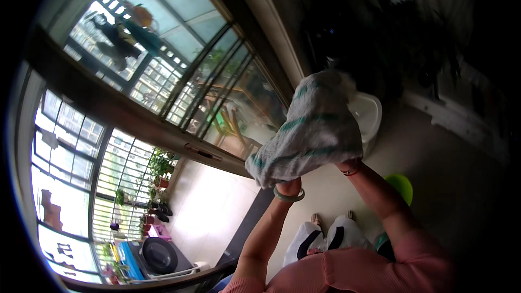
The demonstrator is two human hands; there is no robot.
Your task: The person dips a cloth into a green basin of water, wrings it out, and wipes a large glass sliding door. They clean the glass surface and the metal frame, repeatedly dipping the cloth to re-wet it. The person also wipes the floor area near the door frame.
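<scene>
White soft cloth with green stripes (317,133) is hanging in a big floppy bunch near the middle of the frame, up above the pale floor (328,198). Two bare hands are sitting at its lower edge: the left hand (291,185), with a pale green bangle (291,200) just below it, and the right hand (349,165), with a thin red string (354,172) around its wrist. Cloth is hiding the fingers of both hands, so I cannot tell if they are spreading wide or pinching tight.

Cloth could be slipping down to the floor soon if the fingers are not gripping well. Its loose corner could be catching on the long brown wooden frame (163,132) at the left, as the two are looking close, though I cannot tell if they are touching. The bangle could be snagging the threads too.

A white plastic bin with rounded corners (379,113) is standing partly behind the cloth, and I cannot tell what it is holding. A bright lime-green round thing (400,188) is peeking out beside the right arm; it may be a bowl. Small brown pots (161,182) are holding leafy green plants (159,161) at the lower left.
</scene>
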